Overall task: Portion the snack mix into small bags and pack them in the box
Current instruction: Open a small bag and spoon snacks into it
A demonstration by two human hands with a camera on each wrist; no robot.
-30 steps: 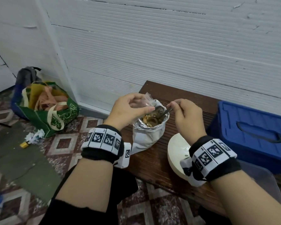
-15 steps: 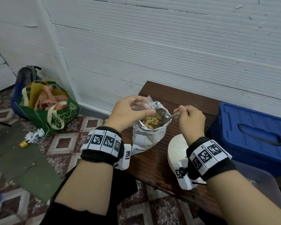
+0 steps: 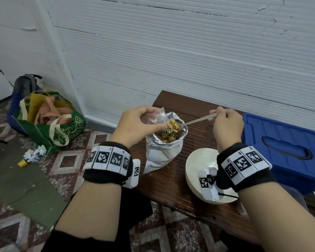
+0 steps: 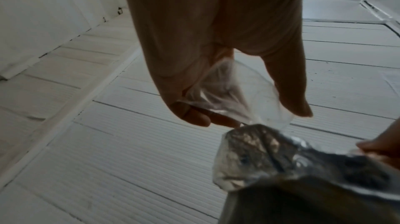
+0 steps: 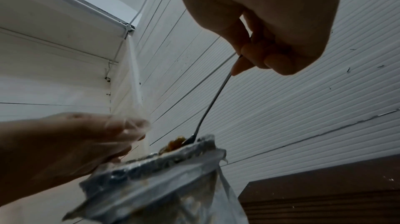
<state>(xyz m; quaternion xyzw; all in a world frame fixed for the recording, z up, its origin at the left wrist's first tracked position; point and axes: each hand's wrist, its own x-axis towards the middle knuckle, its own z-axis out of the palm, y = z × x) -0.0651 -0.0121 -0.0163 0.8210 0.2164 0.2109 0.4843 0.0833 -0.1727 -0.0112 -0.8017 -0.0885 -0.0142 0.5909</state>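
A silver foil pouch of snack mix stands open on the brown wooden bench. My left hand pinches a small clear plastic bag just above the pouch's left rim; the left wrist view shows the clear bag between thumb and fingers. My right hand grips the handle of a metal spoon. Its bowl, heaped with snack mix, is raised over the pouch mouth next to the clear bag. In the right wrist view the spoon slants down to the pouch.
A white bowl sits on the bench under my right wrist. A blue plastic box lid lies to the right, with a clear container below it. A green bag and crumpled paper are on the tiled floor at left.
The right hand has lifted the spoon out of the pouch, now heaped with snack mix, and pulled back to the right. The left hand keeps holding the clear bag.
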